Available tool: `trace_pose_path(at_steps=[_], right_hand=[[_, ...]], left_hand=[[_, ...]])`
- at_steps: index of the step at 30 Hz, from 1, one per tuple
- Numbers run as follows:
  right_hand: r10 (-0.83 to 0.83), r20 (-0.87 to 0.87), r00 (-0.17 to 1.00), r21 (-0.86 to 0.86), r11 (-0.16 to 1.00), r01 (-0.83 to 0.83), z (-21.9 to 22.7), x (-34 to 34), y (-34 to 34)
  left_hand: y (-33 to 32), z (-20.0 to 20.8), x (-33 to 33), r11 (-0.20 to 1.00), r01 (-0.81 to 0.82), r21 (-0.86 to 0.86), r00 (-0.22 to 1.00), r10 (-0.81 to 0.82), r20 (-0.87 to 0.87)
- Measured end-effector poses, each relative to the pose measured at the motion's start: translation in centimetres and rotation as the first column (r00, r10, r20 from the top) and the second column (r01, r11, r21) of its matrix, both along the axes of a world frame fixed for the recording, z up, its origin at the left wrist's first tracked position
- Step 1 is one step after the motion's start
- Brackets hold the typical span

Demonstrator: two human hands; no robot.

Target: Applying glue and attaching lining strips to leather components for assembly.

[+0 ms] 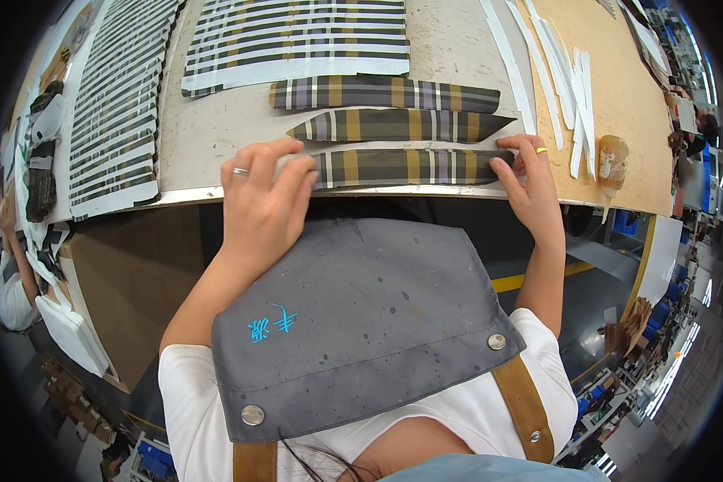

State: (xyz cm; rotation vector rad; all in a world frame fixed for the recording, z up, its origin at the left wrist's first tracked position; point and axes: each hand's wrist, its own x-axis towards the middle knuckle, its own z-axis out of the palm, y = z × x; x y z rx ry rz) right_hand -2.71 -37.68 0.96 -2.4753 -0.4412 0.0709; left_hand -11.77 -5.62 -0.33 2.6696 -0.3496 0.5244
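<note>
A plaid fabric strip [410, 167] in dark olive, tan, grey and white lies along the table's near edge. My left hand [265, 189], a ring on one finger, is closed over its left end, with the fingertips slightly blurred. At the right end my right hand [530, 177] pinches the strip between thumb and fingers; a yellow band circles one finger. Just beyond lies a second plaid strip with pointed ends [402, 126], and behind that a third plaid strip with a rounded left end [386, 94].
Overlapping rows of plaid strips with white edges [297, 40] lie at the far side, and a longer stack [120, 112] is on the left. White strips [578, 104] are scattered at right, near an amber bottle [613, 161]. Another person's arm [16, 241] shows at far left.
</note>
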Motion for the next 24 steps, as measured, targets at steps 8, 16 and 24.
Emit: trace_pose_path(at_steps=[8,16,24], right_hand=[[-0.01,-0.257,0.966,0.247,0.966,0.076,-0.1,0.3,-1.2],[-0.162,0.071,0.984,0.167,0.975,0.148,-0.5,2.2,0.1],[-0.091,-0.255,0.963,0.318,0.932,0.172,-1.2,3.6,-0.4]], left_hand=[[0.4,1.6,2.1,0.993,-0.023,-0.116,0.998,0.015,-0.068],[0.2,1.2,2.1,0.993,0.099,0.066,0.977,-0.085,-0.195],[-0.2,0.4,1.1,0.966,0.108,0.234,0.982,-0.066,-0.178]])
